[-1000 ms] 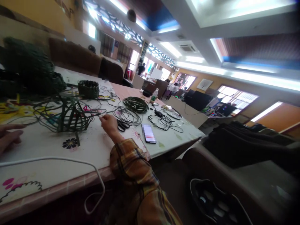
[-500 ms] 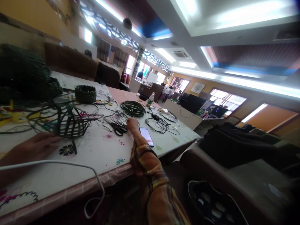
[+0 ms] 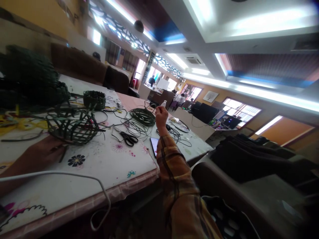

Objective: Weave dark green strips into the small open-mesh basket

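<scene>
My right hand [image 3: 161,115], in a plaid sleeve, is raised above the table with its fingers pinched on a thin dark green strand [image 3: 147,107] that runs down toward a coil of green cord [image 3: 142,117]. My left hand [image 3: 51,148] lies on the floral tablecloth, its fingers against the base of a half-woven dark green basket frame [image 3: 72,124]; the fingers are blurred. Black scissors [image 3: 128,138] lie between the frame and a phone [image 3: 154,145], which my right arm partly hides.
A small finished green basket [image 3: 94,99] stands farther back, with a dark heap of green material [image 3: 30,79] at the left. Black cables [image 3: 178,135] and a water bottle [image 3: 163,104] are at the far end. A white cable [image 3: 74,176] crosses the near table edge. Dark chairs stand to the right.
My right hand left the frame's strands, crossed past the scissors and phone, and has lifted up holding a green strand. My left hand slid forward to the basket frame.
</scene>
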The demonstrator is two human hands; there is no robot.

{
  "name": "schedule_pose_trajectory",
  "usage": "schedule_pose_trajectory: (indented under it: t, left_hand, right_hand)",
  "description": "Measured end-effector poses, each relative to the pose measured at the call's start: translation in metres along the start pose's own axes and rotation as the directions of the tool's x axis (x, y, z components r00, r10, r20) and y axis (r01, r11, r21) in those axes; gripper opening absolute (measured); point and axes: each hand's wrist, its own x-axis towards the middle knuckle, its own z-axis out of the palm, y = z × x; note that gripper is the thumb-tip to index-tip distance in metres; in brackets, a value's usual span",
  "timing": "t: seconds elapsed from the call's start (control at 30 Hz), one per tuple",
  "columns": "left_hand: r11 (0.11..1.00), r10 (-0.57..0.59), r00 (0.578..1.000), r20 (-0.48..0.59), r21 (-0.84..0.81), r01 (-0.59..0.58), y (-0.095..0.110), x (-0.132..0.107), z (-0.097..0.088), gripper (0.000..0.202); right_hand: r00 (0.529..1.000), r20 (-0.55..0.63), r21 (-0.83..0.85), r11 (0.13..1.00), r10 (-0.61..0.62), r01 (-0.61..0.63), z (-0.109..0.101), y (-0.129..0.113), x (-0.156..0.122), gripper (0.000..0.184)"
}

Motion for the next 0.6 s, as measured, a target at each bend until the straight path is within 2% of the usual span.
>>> schedule_pose_trajectory:
  t: [0.13, 0.27, 0.33, 0.37, 0.47, 0.53, 0.6]
  left_hand:
    - [0.999, 0.041, 0.998, 0.044, 0.002, -0.041, 0.004, 0.001, -0.005, 0.045]
    - [0.998, 0.048, 0.996, 0.075, -0.032, -0.046, 0.015, 0.000, -0.014, 0.053]
    - [0.998, -0.010, 0.997, 0.078, -0.054, 0.014, 0.023, -0.002, -0.020, 0.051]
    - [0.997, -0.036, 0.996, 0.081, -0.061, 0.041, 0.028, -0.002, -0.022, 0.049]
    - [0.993, -0.071, 0.994, 0.081, -0.089, 0.078, 0.038, -0.004, -0.030, 0.045]
    - [0.990, -0.090, 0.994, 0.068, -0.104, 0.097, 0.042, -0.006, -0.034, 0.046]
    - [0.989, -0.102, 0.993, 0.059, -0.101, 0.107, 0.042, -0.006, -0.037, 0.047]
  right_hand:
    - [0.961, 0.230, -0.046, 0.984, -0.156, 0.171, -0.028, -0.013, 0.001, 0.019]
    - [0.914, 0.332, -0.128, 0.950, -0.231, 0.286, -0.057, -0.034, -0.004, 0.016]
    - [0.924, 0.286, -0.191, 0.930, -0.254, 0.315, -0.070, -0.045, -0.004, 0.019]
    - [0.935, 0.220, -0.270, 0.904, -0.276, 0.331, -0.076, -0.050, -0.004, 0.022]
    - [0.925, 0.246, -0.395, 0.842, -0.289, 0.368, -0.091, -0.062, -0.003, 0.018]
    - [0.934, 0.202, -0.382, 0.855, -0.295, 0.352, -0.097, -0.068, -0.003, 0.017]
    - [0.945, 0.079, -0.307, 0.894, -0.317, 0.326, -0.101, -0.071, -0.006, 0.018]
